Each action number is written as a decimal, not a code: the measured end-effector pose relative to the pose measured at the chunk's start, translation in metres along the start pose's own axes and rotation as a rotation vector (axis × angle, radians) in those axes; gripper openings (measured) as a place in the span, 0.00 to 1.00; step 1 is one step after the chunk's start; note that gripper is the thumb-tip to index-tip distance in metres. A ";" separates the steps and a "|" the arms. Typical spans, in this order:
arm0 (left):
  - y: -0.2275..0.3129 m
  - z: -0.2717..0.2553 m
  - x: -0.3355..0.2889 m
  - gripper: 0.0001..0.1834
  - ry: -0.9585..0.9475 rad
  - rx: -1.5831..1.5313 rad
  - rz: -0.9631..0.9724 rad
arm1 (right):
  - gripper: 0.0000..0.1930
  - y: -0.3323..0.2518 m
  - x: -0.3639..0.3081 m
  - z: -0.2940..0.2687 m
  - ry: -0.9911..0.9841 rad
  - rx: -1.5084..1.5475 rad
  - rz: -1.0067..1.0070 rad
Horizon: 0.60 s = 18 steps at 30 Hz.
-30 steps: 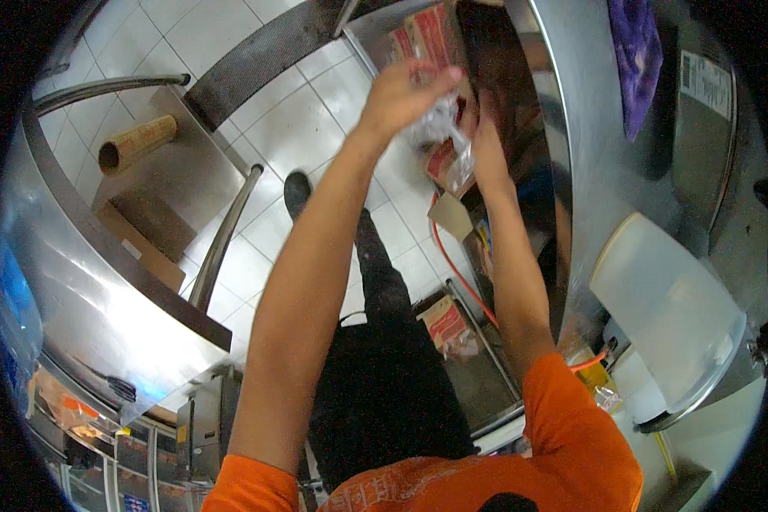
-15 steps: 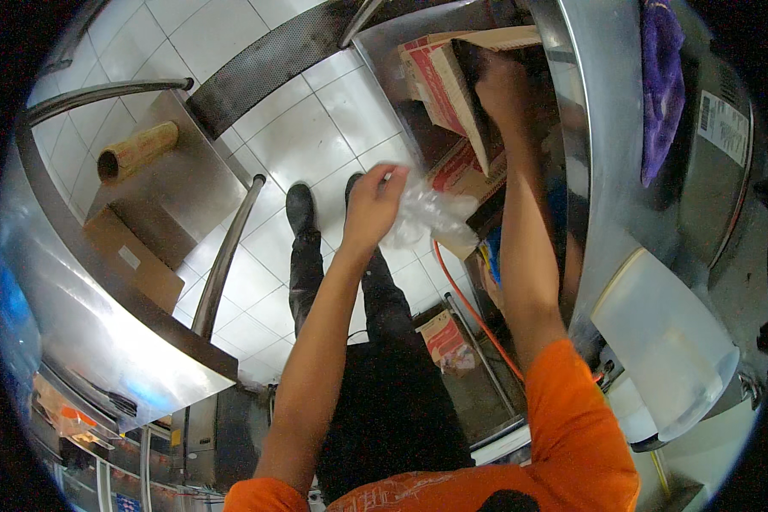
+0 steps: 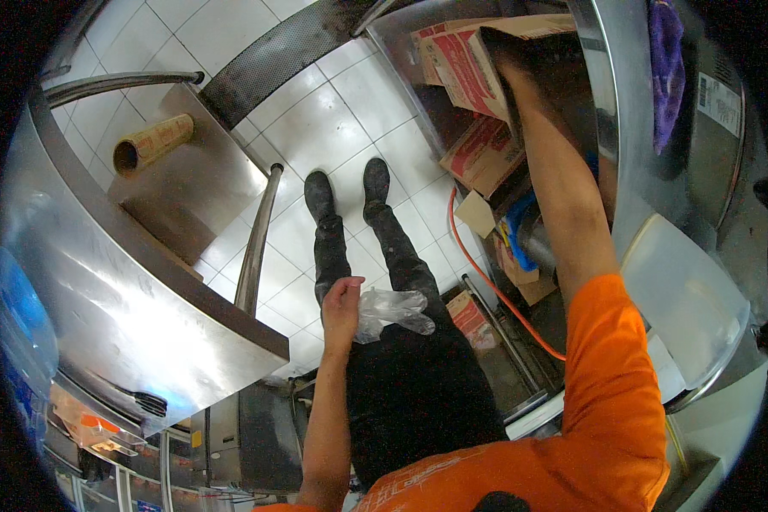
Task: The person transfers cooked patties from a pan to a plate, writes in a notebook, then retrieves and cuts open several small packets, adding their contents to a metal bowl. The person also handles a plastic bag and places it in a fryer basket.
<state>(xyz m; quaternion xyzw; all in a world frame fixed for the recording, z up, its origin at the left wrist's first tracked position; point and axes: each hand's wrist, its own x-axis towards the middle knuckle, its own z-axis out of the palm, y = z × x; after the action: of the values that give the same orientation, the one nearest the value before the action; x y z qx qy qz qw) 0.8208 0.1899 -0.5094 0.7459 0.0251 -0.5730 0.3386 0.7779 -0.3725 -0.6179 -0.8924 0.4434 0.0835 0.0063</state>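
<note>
My left hand [image 3: 341, 309] is closed on a clear plastic glove [image 3: 394, 311], held in front of my legs. The glove hangs limp to the right of my fingers, its finger shapes loosely bunched. My right arm stretches away to the far right, where my right hand [image 3: 512, 72] reaches into an open red-and-brown cardboard box [image 3: 471, 72]. That box sits on a shelf under the metal counter. Shadow and the box wall hide my right fingers, so what they touch does not show.
Another cardboard box [image 3: 485, 154] lies below the open one, near an orange hose [image 3: 478, 290]. A steel table [image 3: 154, 299] stands left, with a cling-film roll [image 3: 154, 143] on its lower shelf. At right are a translucent plastic container [image 3: 687, 299] and a purple cloth [image 3: 667, 68].
My left hand has come down and nearer my body with the glove still in it. My right hand stays in the box. The whole view has shifted slightly.
</note>
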 end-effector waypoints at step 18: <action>0.043 0.084 0.042 0.46 -0.706 -0.586 0.067 | 0.02 -0.064 -0.348 -0.135 0.274 0.862 0.207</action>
<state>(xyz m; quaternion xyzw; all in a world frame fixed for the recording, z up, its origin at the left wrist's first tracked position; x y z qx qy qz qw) 0.7833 0.0973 -0.5352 0.3783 0.0451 -0.7494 0.5415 0.6421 -0.0705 -0.4348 -0.7622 0.5212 -0.2269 0.3098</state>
